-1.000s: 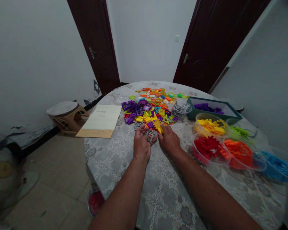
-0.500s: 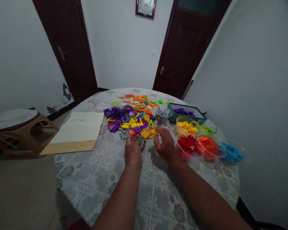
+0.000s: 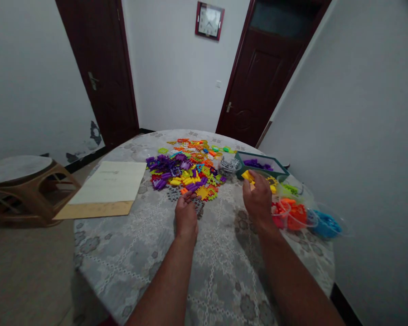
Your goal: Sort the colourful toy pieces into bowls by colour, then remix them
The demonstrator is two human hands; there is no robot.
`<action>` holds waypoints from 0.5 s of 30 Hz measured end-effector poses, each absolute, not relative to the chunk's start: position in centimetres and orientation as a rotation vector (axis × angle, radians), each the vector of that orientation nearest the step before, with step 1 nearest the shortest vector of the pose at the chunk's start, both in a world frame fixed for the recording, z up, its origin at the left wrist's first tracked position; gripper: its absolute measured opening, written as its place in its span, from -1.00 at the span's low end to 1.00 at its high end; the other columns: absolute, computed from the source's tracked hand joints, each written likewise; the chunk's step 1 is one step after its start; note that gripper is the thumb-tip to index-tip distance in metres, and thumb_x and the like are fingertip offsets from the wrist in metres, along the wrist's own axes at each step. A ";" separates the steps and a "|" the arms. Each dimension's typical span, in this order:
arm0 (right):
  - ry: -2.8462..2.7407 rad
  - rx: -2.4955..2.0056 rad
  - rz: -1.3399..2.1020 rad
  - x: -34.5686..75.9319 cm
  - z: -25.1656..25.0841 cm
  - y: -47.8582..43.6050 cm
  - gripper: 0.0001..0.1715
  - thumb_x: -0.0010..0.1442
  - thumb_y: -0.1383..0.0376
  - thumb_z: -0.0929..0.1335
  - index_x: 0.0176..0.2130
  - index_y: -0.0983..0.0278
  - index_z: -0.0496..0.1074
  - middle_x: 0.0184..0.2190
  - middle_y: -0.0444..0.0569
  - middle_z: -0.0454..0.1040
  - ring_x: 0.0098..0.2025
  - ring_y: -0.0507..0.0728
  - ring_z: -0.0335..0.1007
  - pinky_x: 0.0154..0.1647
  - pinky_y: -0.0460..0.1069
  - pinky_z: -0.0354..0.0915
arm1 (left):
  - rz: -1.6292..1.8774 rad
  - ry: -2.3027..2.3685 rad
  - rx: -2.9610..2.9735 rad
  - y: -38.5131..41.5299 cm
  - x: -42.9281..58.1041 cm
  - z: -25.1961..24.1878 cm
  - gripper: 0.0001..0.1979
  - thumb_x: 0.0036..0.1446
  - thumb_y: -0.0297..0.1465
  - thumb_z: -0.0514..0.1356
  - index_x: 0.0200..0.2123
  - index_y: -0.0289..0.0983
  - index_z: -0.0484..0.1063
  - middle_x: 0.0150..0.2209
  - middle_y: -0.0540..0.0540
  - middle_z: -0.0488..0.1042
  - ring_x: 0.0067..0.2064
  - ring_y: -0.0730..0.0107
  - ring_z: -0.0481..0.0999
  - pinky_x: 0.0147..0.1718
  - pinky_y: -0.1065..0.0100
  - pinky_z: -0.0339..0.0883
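My right hand (image 3: 257, 194) is closed on a yellow plastic building piece (image 3: 248, 175), held above the clear tub of yellow pieces, which it partly hides. My left hand (image 3: 186, 215) rests at the near edge of the loose heap, its fingers loosely curved and apart, with no piece clearly in them. Grey interlocking pieces (image 3: 174, 194) lie beside its fingertips. In the heap, purple pieces (image 3: 165, 165) gather on the left. Yellow tube-like pieces (image 3: 187, 178) lie in the middle, and a yellow square piece (image 3: 203, 193) sits near the front.
Clear tubs hold orange pieces (image 3: 296, 215) and blue pieces (image 3: 327, 224) at the right. Behind them stands a green box (image 3: 280, 169) with purple pieces inside. A clear bowl of grey pieces (image 3: 229, 166) is beside it. Paper (image 3: 109, 181) lies at the left; a stool (image 3: 23, 185) stands beyond.
My right hand has moved right, from the heap's edge to over the tub of yellow pieces, carrying a yellow piece. My left hand stays nearly in place. The view has tilted up slightly.
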State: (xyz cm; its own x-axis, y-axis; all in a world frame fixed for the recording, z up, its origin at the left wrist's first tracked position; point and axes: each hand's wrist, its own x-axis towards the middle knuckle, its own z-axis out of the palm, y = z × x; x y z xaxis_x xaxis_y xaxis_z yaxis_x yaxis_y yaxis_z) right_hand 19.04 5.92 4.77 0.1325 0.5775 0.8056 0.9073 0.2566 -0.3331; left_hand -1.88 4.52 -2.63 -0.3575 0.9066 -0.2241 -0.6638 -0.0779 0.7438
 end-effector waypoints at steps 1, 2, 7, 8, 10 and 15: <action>-1.563 -1.424 -0.405 18.5 4.7 5.7 -0.56 0.37 0.28 0.28 0.16 0.33 0.49 0.03 0.23 0.58 0.09 0.30 0.45 0.25 0.25 0.32 | 1.702 0.959 0.360 4.5 -1.9 -2.5 -0.51 -0.19 -0.60 0.19 -0.11 -0.21 0.49 -0.11 -0.09 0.56 -0.18 0.34 0.67 -0.20 0.30 0.57; -1.571 -1.420 -0.385 18.0 4.6 5.5 -0.56 0.38 0.28 0.28 0.17 0.32 0.49 0.05 0.23 0.58 0.10 0.30 0.44 0.26 0.26 0.32 | 1.698 0.963 0.364 4.6 -1.9 -2.5 -0.51 -0.19 -0.60 0.19 -0.11 -0.21 0.49 -0.11 -0.09 0.56 -0.18 0.34 0.67 -0.20 0.30 0.58; -1.592 -1.442 -0.308 17.6 5.1 4.1 -0.56 0.39 0.26 0.28 0.17 0.32 0.49 0.07 0.22 0.59 0.12 0.30 0.45 0.25 0.24 0.33 | 1.669 0.992 0.390 4.6 -2.0 -2.3 -0.50 -0.19 -0.61 0.19 -0.10 -0.21 0.50 -0.09 -0.10 0.56 -0.16 0.31 0.66 -0.30 0.35 0.56; -1.598 -1.456 -0.297 18.1 5.5 3.9 -0.57 0.39 0.26 0.28 0.16 0.32 0.50 0.06 0.22 0.60 0.10 0.30 0.47 0.24 0.23 0.34 | 1.666 0.994 0.392 4.6 -2.0 -2.3 -0.51 -0.18 -0.61 0.19 -0.10 -0.21 0.50 -0.09 -0.10 0.56 -0.17 0.31 0.66 -0.30 0.35 0.56; -1.604 -1.494 -0.289 19.6 6.9 4.1 -0.57 0.38 0.24 0.29 0.15 0.31 0.51 0.05 0.20 0.61 0.07 0.30 0.49 0.23 0.23 0.35 | 1.665 0.986 0.399 4.6 -2.0 -2.2 -0.52 -0.18 -0.62 0.20 -0.11 -0.20 0.50 -0.11 -0.09 0.56 -0.18 0.32 0.66 -0.27 0.33 0.58; -1.487 -1.585 -0.407 25.0 10.4 5.4 -0.51 0.35 0.22 0.29 0.18 0.33 0.48 0.17 0.24 0.55 0.21 0.34 0.43 0.32 0.29 0.28 | 1.669 0.991 0.421 4.5 -1.9 -2.3 -0.51 -0.16 -0.62 0.18 -0.10 -0.19 0.50 -0.10 -0.09 0.57 -0.13 0.29 0.68 -0.20 0.28 0.59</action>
State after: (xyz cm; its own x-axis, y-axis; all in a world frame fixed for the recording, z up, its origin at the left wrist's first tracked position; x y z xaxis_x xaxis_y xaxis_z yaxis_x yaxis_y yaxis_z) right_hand 25.03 5.43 10.36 0.2234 0.6224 0.7501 0.9177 0.1251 -0.3771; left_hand -1.86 4.53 -2.32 -0.3407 0.9172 -0.2067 -0.6206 -0.0542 0.7823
